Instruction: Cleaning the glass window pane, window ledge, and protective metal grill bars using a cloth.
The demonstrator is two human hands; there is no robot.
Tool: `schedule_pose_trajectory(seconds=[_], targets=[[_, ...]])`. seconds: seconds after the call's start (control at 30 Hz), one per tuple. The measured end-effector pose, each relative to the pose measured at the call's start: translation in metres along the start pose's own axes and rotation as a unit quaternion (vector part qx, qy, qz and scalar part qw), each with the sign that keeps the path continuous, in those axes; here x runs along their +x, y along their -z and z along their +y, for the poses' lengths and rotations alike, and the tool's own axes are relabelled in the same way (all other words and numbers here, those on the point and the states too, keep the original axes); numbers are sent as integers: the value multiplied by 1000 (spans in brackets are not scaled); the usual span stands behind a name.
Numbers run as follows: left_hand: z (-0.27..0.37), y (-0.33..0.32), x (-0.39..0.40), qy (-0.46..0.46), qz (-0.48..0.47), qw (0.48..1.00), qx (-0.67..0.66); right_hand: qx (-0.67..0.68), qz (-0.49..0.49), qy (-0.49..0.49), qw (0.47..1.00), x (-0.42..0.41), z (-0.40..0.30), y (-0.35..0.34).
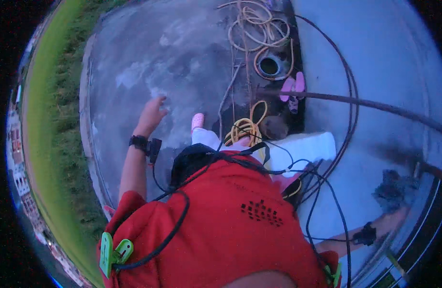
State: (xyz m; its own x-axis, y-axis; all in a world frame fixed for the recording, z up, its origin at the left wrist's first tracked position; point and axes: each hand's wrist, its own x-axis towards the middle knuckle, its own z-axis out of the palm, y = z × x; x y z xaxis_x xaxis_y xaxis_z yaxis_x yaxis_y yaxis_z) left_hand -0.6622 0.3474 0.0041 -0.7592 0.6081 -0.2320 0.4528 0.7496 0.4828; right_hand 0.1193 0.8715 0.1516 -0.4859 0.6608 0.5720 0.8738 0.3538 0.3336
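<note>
My left hand [154, 113] reaches out over the grey concrete floor [141, 54], fingers apart and holding nothing. A black band with a small device [143, 145] is on that wrist. Far to the right, my right hand [395, 217] is stretched out beside the pale wall [368, 43]. A dark patch [390, 190], cloth or stain, lies close to its fingers; blur hides whether they grip anything. By my legs are a coiled yellow hose or rope [246, 129] and a white block-like object [300, 149].
A long dark rod [350, 99] crosses from the right. Black cables [345, 144] loop beside me and over my red shirt [213, 216]. More coiled hose [259, 28], a round dark-mouthed container [269, 66] and pink slippers [293, 86] lie ahead. A low ledge [86, 104] edges the floor at left.
</note>
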Motion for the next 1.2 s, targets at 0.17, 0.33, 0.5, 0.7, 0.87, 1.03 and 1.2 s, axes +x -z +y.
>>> schedule_pose_trajectory(seconds=[0.17, 0.33, 0.5, 0.7, 0.87, 1.03, 1.2], targets=[[-37, 5, -78, 44, 18, 998, -38, 211, -16, -119, 970, 0, -143, 73], [-81, 79, -46, 72, 7, 997, -39, 427, -112, -155, 884, 75, -270, 116], [-155, 148, 10, 84, -11, 993, -86, 559, -219, -224, 767, 177, -435, 184], [-255, 220, 9, 132, -25, 987, -88, 619, -180, -182, 743, 239, -583, 242], [-326, 225, -39, 184, -31, 981, -54, 613, -175, -165, 753, 224, -632, 237], [-371, 237, -27, 177, -32, 983, -43, 698, -192, -147, 674, 246, -717, 265], [-365, 222, 21, 166, -14, 984, -64, 758, -262, -168, 573, 265, -745, 232]])
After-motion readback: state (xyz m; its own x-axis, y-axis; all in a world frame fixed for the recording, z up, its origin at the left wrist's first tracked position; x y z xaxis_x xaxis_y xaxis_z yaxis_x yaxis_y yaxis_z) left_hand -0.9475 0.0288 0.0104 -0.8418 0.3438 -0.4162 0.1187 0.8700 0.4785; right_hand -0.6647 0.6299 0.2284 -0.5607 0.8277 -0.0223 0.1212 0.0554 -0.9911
